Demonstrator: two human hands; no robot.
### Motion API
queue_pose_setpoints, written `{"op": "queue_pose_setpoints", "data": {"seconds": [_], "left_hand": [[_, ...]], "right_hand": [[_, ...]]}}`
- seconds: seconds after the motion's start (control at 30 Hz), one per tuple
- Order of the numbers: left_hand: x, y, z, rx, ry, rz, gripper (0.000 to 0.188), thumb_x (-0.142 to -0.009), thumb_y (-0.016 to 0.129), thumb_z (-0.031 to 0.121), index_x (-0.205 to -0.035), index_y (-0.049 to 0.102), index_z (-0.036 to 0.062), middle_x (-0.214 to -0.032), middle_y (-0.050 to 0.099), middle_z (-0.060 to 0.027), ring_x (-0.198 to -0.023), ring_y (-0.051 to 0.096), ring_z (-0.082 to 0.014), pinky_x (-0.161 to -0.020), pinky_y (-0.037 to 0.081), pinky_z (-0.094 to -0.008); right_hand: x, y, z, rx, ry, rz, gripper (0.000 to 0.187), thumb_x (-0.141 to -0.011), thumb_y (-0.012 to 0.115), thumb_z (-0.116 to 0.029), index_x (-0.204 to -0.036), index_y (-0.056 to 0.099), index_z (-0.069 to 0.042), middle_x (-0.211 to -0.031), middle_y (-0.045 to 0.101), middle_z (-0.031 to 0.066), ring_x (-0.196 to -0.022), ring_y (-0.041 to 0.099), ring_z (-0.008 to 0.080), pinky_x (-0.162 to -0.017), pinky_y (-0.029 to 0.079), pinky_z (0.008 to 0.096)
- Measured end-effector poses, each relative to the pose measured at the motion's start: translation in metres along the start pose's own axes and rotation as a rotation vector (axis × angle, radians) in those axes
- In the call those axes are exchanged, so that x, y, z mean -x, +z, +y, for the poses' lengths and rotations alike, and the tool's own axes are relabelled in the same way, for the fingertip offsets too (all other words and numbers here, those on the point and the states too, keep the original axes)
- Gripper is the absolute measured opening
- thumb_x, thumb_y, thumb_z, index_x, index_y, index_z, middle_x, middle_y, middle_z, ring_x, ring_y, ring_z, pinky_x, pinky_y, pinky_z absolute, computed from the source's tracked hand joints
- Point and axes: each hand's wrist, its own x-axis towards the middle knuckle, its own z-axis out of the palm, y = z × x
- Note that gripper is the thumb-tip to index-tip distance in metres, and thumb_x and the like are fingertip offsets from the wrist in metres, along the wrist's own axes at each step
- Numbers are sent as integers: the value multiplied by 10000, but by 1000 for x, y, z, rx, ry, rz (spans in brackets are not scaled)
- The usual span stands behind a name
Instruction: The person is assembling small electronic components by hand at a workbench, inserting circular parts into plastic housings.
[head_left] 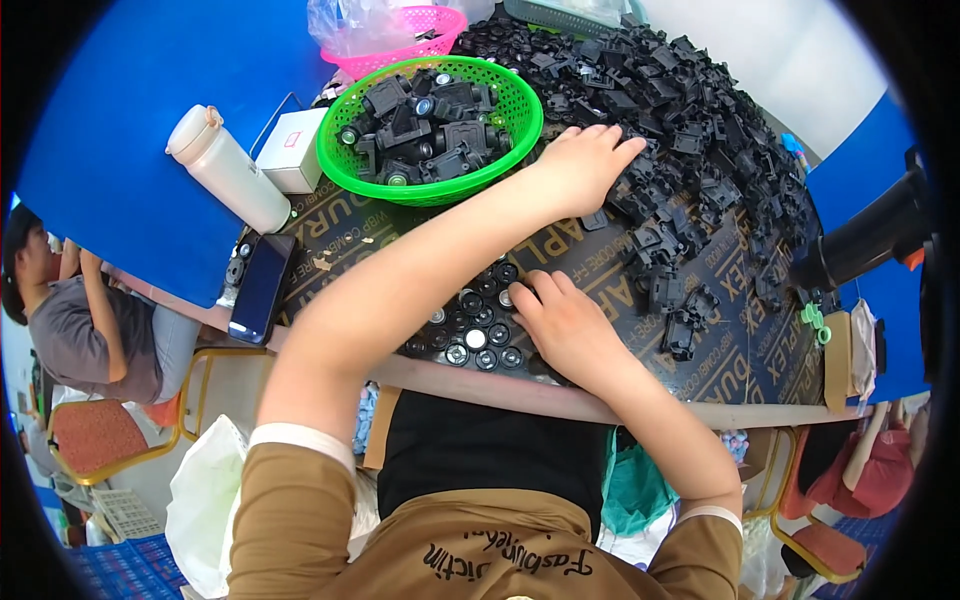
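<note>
My left hand (585, 165) reaches far across the dark table (730, 370), its fingers spread on the edge of a big heap of black plastic parts (690, 120). Whether it holds a part I cannot tell. My right hand (565, 325) lies near the front edge, fingers curled down onto a cluster of small round black caps (478, 330). A green basket (515, 105) with several assembled black parts stands just left of my left hand.
A pink basket (440, 25) with a clear bag sits behind the green one. A white bottle (225, 170), a white box (292, 150) and a dark phone (260, 290) lie at the left. Another person (80, 320) sits at far left. A black tool (870, 240) is at right.
</note>
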Motion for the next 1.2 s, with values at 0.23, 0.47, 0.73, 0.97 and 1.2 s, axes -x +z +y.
{"op": "queue_pose_setpoints", "data": {"seconds": [0.23, 0.47, 0.73, 0.97, 1.2], "left_hand": [[-15, 17, -10, 133, -4, -16, 403, -691, 670, 78, -1078, 557, 65, -1052, 554, -110, -1040, 512, -292, -879, 430, -412], [37, -39, 25, 707, -400, 43, 522, -607, 811, 238, -925, 457, 22, -898, 545, -137, -833, 569, -254, -717, 453, -334], [70, -38, 8, 1409, -664, 108, 397, -662, 787, 138, -925, 519, 7, -788, 594, -53, -684, 569, -96, -596, 460, -237], [74, -48, 14, 1815, -718, 141, 498, -803, 618, -26, -1245, 392, 7, -1027, 554, -118, -966, 597, -229, -789, 555, -399], [75, -46, 4, 2236, -674, 14, 406, -853, 623, 122, -1211, 446, 52, -931, 574, -92, -839, 578, -181, -716, 520, -325]], "right_hand": [[-2, 2, 5, -53, 68, 16, 267, -800, 603, -164, -1004, 495, -29, -960, 495, 139, -875, 548, 309, -706, 482, 388], [1, 7, 12, -33, 44, 84, 231, -766, 596, -132, -943, 495, -23, -922, 495, 129, -870, 557, 283, -660, 502, 378], [-8, 0, 28, -456, 229, 267, 143, -810, 623, -176, -843, 554, -54, -757, 565, 98, -645, 583, 235, -578, 466, 344], [5, -14, 67, -2270, 673, 358, 267, -935, 491, -326, -952, 516, -60, -741, 441, 20, -591, 410, 87, -379, 270, 169], [2, -14, 60, -2303, 863, 476, 330, -957, 443, -305, -1005, 473, 20, -863, 463, 103, -738, 481, 170, -531, 446, 175]]}}
